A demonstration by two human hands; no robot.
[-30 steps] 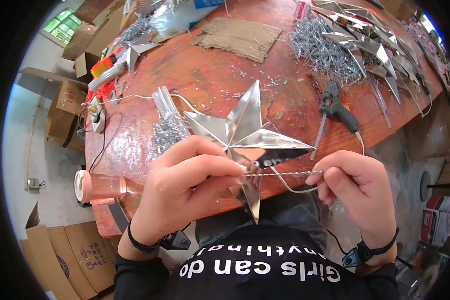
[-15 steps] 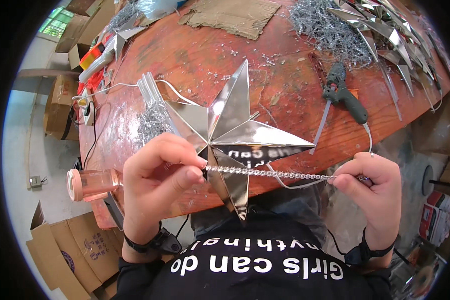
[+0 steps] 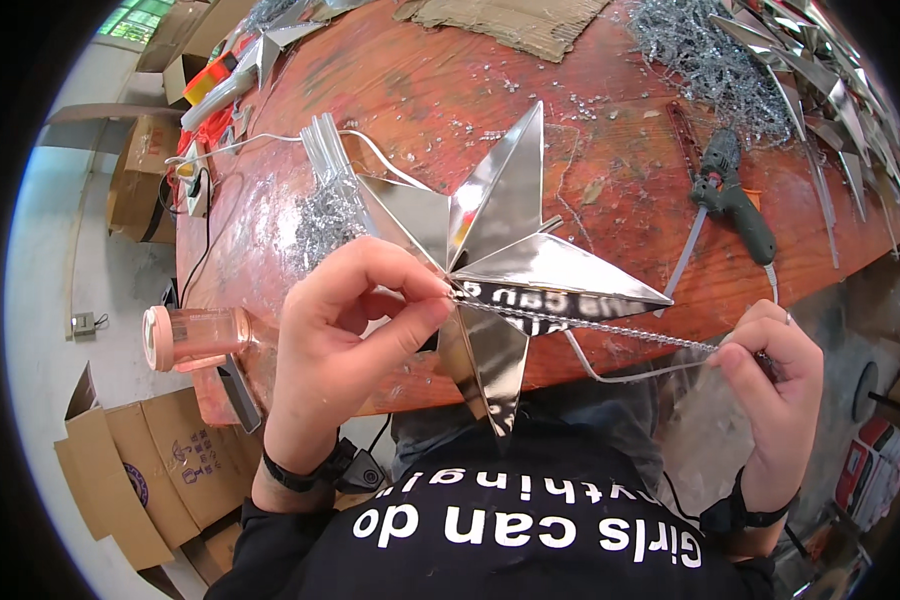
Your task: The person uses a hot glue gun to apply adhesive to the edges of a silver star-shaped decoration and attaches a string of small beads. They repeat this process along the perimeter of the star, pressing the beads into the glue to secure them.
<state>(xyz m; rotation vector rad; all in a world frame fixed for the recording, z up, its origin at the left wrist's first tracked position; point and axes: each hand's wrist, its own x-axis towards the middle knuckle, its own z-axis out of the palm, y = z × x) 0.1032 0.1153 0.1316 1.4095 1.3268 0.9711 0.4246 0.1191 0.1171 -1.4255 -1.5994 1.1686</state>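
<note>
A thin silver beaded strand (image 3: 610,326) is stretched between my two hands. My left hand (image 3: 355,320) pinches its left end between thumb and forefinger, close to the middle of a shiny silver star (image 3: 545,266). Whether that end touches the star is hard to tell. My right hand (image 3: 773,370) is closed around the other end, beyond the star's right point and lower than my left. The star has several folded, mirror-like points and lies at the table's near edge, one point toward me. My left hand covers part of its left side.
On the red wooden table (image 3: 400,110), a green glue gun (image 3: 735,195) lies to the right. Silver tinsel (image 3: 705,70) and a pile of silver stars (image 3: 835,85) lie at the far right. Clear sticks (image 3: 327,148), a pink-lidded jar (image 3: 195,337) and a power strip (image 3: 196,185) are left.
The strand's left end has come up to the star's middle from below it. The strand now slopes down to the right more steeply. The whole view has shifted a little.
</note>
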